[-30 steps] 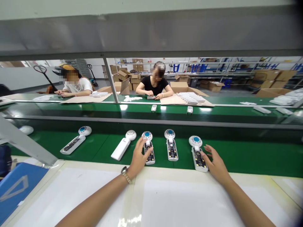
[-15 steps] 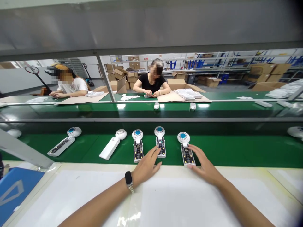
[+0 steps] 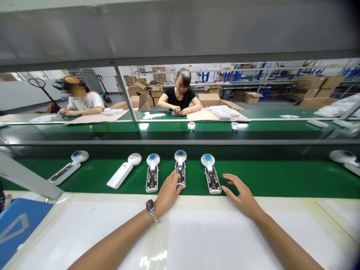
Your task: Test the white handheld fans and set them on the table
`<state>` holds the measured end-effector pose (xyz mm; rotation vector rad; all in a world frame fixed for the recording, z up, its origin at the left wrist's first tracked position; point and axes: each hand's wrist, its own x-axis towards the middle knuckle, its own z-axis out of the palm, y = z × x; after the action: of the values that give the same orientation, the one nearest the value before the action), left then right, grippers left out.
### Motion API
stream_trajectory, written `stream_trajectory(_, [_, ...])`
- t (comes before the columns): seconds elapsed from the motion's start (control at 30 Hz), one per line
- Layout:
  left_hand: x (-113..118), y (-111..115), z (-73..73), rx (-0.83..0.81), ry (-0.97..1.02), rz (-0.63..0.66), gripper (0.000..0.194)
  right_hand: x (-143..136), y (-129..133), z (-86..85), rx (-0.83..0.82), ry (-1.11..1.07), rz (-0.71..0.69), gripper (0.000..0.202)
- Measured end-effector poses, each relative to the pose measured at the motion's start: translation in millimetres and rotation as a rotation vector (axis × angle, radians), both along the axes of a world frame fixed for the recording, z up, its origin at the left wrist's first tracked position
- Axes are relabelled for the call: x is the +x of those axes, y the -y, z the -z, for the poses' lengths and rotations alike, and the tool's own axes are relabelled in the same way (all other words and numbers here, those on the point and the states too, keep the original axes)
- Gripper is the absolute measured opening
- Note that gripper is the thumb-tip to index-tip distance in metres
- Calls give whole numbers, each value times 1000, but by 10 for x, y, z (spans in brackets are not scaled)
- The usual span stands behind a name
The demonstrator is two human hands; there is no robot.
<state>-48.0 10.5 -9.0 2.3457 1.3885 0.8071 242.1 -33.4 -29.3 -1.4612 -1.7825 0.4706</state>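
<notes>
Near the middle of the green belt, my left hand (image 3: 168, 191) has its fingers over the lower part of an uncased handheld fan (image 3: 180, 170), thumb at its bottom end. This fan lies face up, with a round white head, a blue centre and a dark circuit board showing in the handle. My right hand (image 3: 242, 194) is open, fingers apart and empty, just right of a second uncased fan (image 3: 213, 180). Left of my left hand lies a third such fan (image 3: 152, 179). Farther left are a white fan with its smooth back up (image 3: 120, 175) and a tilted uncased one (image 3: 65, 172).
A white worktop (image 3: 213, 240) lies before the green belt (image 3: 275, 176). Another fan (image 3: 344, 157) is at the far right. A slanted post (image 3: 30, 178) and blue bin (image 3: 24, 221) stand left. Two people work across the line; a metal panel (image 3: 180, 30) hangs overhead.
The fans on the near belt have shifted left. My left hand moved left and its thumb came up to the middle fan's end. The right-hand fan has slid away from my right hand.
</notes>
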Motion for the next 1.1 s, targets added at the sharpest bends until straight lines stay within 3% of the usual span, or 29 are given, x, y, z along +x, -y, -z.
stream_trajectory(0.13, [-8,15,-2,-14,54,8,15,-156,61,-30,101,-128,-5,27])
stream_trajectory(0.2, [21,63,-11,15,48,63,20,-332,118,-34,105,-291,-59,26])
stream_trajectory(0.33, [139,228,-58,175,-96,376,23,-740,258,-40,-109,-814,-170,52])
stream_trajectory(0.4, [198,323,-96,241,-182,550,26,-850,293,-42,-185,-940,-180,53])
stream_trajectory(0.47, [232,398,-140,253,-221,641,34,-867,288,-40,-246,-987,-160,47])
stream_trajectory(0.57, [233,440,-199,179,-189,657,49,-795,241,-48,-408,-1111,-113,40])
stream_trajectory(0.67, [204,417,-217,126,-176,654,51,-710,211,-107,-544,-1280,-114,31])
stream_trajectory(0.83, [174,386,-162,151,-222,611,45,-591,204,-212,-568,-1385,-145,22])
stream_trajectory(0.93, [177,391,-128,170,-221,594,43,-547,182,-184,-573,-1347,-79,26])
stream_trajectory(1.1, [184,403,-100,259,-209,619,42,-560,168,-135,-585,-1350,-89,26])
